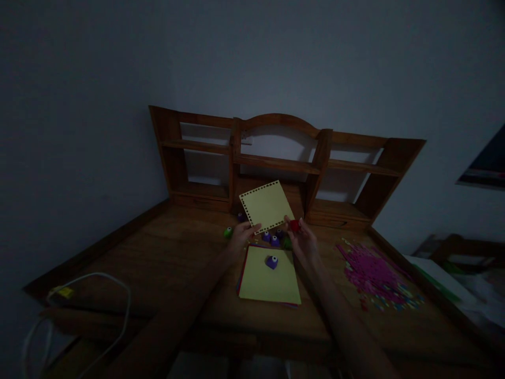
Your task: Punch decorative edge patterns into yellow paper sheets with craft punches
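A yellow sheet of paper, with small shapes punched along its left and bottom edges and part of its top, is held up over the desk. My left hand pinches its lower left edge. In my right hand is a small red paper punch, close against the sheet's lower right corner; whether the paper sits in its slot is too dark to tell. Below lies a stack of coloured paper, yellow on top, with a purple punch resting on it. Several purple punches and a green punch stand behind the stack.
Another green punch sits left of my left hand. A pile of pink strips and coloured paper bits spreads over the right side of the desk. A wooden shelf stands along the back. A white cable loops at the left front.
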{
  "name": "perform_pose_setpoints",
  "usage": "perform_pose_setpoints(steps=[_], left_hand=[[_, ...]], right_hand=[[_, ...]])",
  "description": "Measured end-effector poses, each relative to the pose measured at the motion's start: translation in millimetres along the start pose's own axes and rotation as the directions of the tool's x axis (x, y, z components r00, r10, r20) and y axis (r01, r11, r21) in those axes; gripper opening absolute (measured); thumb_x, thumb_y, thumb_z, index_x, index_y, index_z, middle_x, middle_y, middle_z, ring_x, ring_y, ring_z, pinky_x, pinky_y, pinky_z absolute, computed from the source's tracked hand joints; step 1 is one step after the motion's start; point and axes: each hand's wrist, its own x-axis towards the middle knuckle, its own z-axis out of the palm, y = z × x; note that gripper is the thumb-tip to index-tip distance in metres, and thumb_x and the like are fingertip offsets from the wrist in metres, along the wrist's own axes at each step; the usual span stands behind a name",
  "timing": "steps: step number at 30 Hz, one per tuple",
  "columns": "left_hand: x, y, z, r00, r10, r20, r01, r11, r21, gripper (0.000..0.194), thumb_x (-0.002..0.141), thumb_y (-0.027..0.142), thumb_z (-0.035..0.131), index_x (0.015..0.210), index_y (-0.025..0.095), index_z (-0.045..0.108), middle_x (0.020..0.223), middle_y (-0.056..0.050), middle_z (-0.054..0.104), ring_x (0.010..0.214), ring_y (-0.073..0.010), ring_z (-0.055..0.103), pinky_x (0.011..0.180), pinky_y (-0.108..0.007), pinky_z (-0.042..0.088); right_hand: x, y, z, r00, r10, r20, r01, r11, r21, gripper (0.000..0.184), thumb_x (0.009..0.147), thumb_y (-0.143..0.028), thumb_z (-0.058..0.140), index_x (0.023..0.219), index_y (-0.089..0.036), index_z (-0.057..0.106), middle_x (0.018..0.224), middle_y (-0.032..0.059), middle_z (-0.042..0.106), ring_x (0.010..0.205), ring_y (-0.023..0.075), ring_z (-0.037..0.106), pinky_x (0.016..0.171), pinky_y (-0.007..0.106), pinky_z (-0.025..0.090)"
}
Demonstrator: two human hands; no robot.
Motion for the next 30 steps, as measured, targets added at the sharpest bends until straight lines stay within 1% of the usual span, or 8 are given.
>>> perform_pose_setpoints(steps=[2, 7, 13, 15, 17, 20, 24, 30], left_hand=[[-0.4, -1.0, 0.0, 1.000, -0.008, 0.013, 0.008, 1.000, 0.027, 0.039, 0.062, 0.042, 0.085, 0.082, 0.010, 0.075, 0.077, -0.008, 0.072, 0.060, -0.0150, 0.059, 0.056, -0.025, 0.043], [-4.6, 2.9, 1.6, 0.996, -0.022, -0.084, 0.021, 1.000, -0.006, 0.040, 0.057, 0.046, 0.087, 0.070, 0.012, 0.071, 0.064, -0.005, 0.067, 0.052, -0.0130, 0.054, 0.051, -0.024, 0.040], [-7.6, 2.9, 1.5, 0.980, -0.087, -0.180, 0.082, 0.996, -0.039, 0.047, 0.064, 0.057, 0.080, 0.058, 0.014, 0.060, 0.053, 0.001, 0.054, 0.044, -0.0077, 0.044, 0.044, -0.021, 0.030], [-8.4, 1.9, 3.0, 0.981, -0.127, -0.149, 0.112, 0.988, -0.105, 0.046, 0.066, 0.055, 0.080, 0.060, 0.014, 0.059, 0.054, 0.002, 0.053, 0.045, -0.0073, 0.044, 0.044, -0.020, 0.030], [-9.5, 1.0, 5.4, 0.982, -0.156, -0.106, 0.128, 0.964, -0.234, 0.039, 0.069, 0.049, 0.081, 0.071, 0.015, 0.063, 0.063, 0.001, 0.058, 0.054, -0.0087, 0.051, 0.052, -0.020, 0.039], [-10.1, -0.4, 9.4, 0.984, -0.172, -0.046, 0.149, 0.935, -0.323, 0.034, 0.070, 0.043, 0.082, 0.076, 0.015, 0.064, 0.066, 0.002, 0.058, 0.055, -0.0081, 0.051, 0.054, -0.020, 0.040], [-8.2, -1.8, 11.9, 0.984, -0.174, -0.034, 0.151, 0.922, -0.357, 0.033, 0.064, 0.036, 0.086, 0.080, 0.015, 0.067, 0.065, 0.002, 0.057, 0.056, -0.0082, 0.050, 0.052, -0.020, 0.038], [-6.7, -4.7, 9.5, 0.978, -0.198, -0.061, 0.167, 0.927, -0.336, 0.032, 0.062, 0.037, 0.087, 0.072, 0.015, 0.065, 0.062, 0.002, 0.057, 0.054, -0.0087, 0.050, 0.052, -0.021, 0.038]], right_hand=[[2.5, -5.9, -5.4, 0.999, -0.033, -0.043, 0.034, 0.999, 0.019, 0.012, 0.081, -0.028, 0.074, 0.087, -0.018, 0.071, 0.105, 0.0075, 0.075, 0.103, 0.0179, 0.069, 0.091, 0.025, 0.057], [4.0, -17.5, -20.8, 0.983, -0.068, -0.173, 0.077, 0.996, 0.043, 0.011, 0.083, -0.028, 0.071, 0.092, -0.021, 0.072, 0.108, 0.0044, 0.074, 0.109, 0.0164, 0.067, 0.092, 0.027, 0.056], [4.9, -13.3, -38.0, 0.966, 0.025, -0.257, 0.000, 0.995, 0.099, 0.013, 0.083, -0.030, 0.072, 0.094, -0.023, 0.072, 0.108, 0.0009, 0.075, 0.096, 0.0147, 0.070, 0.083, 0.026, 0.058], [5.7, -9.0, -40.8, 0.969, 0.054, -0.241, -0.026, 0.993, 0.119, 0.016, 0.081, -0.030, 0.073, 0.096, -0.024, 0.072, 0.110, 0.0002, 0.075, 0.096, 0.0152, 0.070, 0.084, 0.027, 0.058], [6.0, -4.6, -41.7, 0.966, 0.085, -0.244, -0.056, 0.990, 0.126, 0.017, 0.080, -0.029, 0.075, 0.096, -0.024, 0.073, 0.110, 0.0008, 0.075, 0.093, 0.0155, 0.070, 0.081, 0.028, 0.058], [5.6, 0.5, -41.0, 0.968, 0.108, -0.227, -0.079, 0.988, 0.131, 0.022, 0.076, -0.029, 0.078, 0.097, -0.025, 0.073, 0.110, 0.0007, 0.075, 0.088, 0.0161, 0.070, 0.079, 0.029, 0.059], [4.5, 2.6, -40.9, 0.963, 0.121, -0.242, -0.093, 0.988, 0.126, 0.026, 0.071, -0.027, 0.082, 0.095, -0.029, 0.072, 0.107, -0.0016, 0.075, 0.087, 0.0160, 0.071, 0.075, 0.028, 0.059], [7.1, 2.9, -49.9, 0.958, 0.080, -0.276, -0.063, 0.996, 0.069, 0.027, 0.067, -0.028, 0.082, 0.092, -0.032, 0.073, 0.099, -0.0037, 0.077, 0.084, 0.0160, 0.072, 0.076, 0.028, 0.060]])
